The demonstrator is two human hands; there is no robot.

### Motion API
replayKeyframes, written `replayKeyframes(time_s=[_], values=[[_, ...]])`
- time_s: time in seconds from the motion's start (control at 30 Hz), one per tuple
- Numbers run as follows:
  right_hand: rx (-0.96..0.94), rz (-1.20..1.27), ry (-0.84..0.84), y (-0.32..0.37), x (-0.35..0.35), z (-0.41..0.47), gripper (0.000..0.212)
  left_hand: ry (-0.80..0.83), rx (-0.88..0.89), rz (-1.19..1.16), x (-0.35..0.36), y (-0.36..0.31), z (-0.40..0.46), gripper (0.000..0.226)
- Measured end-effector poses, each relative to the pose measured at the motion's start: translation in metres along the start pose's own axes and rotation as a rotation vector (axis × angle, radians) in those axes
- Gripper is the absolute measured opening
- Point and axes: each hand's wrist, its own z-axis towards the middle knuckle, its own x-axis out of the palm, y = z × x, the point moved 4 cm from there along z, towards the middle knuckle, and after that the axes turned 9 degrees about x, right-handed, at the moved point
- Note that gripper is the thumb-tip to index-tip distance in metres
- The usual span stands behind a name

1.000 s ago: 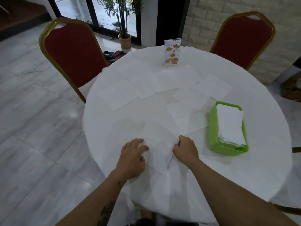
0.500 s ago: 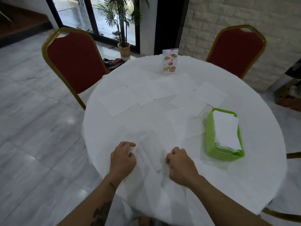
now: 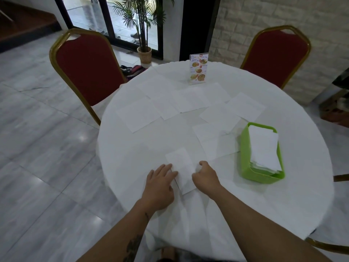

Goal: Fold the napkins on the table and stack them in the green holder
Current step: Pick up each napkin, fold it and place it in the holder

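We press folded napkin (image 3: 181,171) flat on table (image 3: 151,148): left hand (image 3: 160,188) spread, unclenched, on its left edge; right hand (image 3: 205,176) curled at right edge; green holder (image 3: 243,154) further right.

left hand (image 3: 160,183): palm down, fingers spread flat | right hand (image 3: 204,175): fingers curled, knuckles up

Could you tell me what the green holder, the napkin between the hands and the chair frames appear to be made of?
The green rectangular holder looks like moulded plastic: uniform bright colour, rounded corners, slight sheen. The folded white napkin seems to be thin matte paper, lying flat with crisp edges, though fine cloth cannot be ruled out. The gold-coloured chair frame appears to be painted metal tubing, thin and glossy.
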Motion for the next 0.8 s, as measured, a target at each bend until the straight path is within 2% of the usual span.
replayKeyframes(time_s=[0.07, 0.13, 0.2, 0.23, 0.43, 0.63, 0.73, 0.8], values=[[0.079, 0.079, 0.067, 0.004, 0.004, 0.002, 0.052, 0.006, -0.013, 0.002, -0.001, -0.001, 0.001, 0.058], [0.097, 0.159, 0.109, 0.007, 0.007, 0.004, 0.030, 0.020, -0.011, 0.001, -0.003, 0.000, 0.001, 0.058], [0.070, 0.214, 0.092, 0.009, 0.007, 0.004, 0.011, 0.024, -0.005, -0.016, -0.004, 0.003, 0.000, 0.058], [0.046, 0.211, 0.058, 0.009, 0.006, 0.003, 0.009, 0.016, -0.002, -0.027, -0.005, 0.004, -0.001, 0.058], [-0.129, -0.004, -0.088, 0.007, -0.024, -0.011, 0.018, -0.150, -0.039, -0.237, -0.012, -0.004, 0.007, 0.052], [-0.326, 0.126, -0.336, 0.007, -0.112, -0.028, 0.012, -0.311, 0.032, -0.472, -0.046, -0.070, 0.058, 0.044], [-0.272, 0.260, -0.469, -0.010, -0.166, -0.027, 0.008, -0.298, 0.095, -0.516, -0.057, -0.111, 0.081, 0.045], [-0.144, 0.401, -0.510, -0.031, -0.193, -0.017, 0.010, -0.247, 0.134, -0.523, -0.056, -0.133, 0.092, 0.045]])
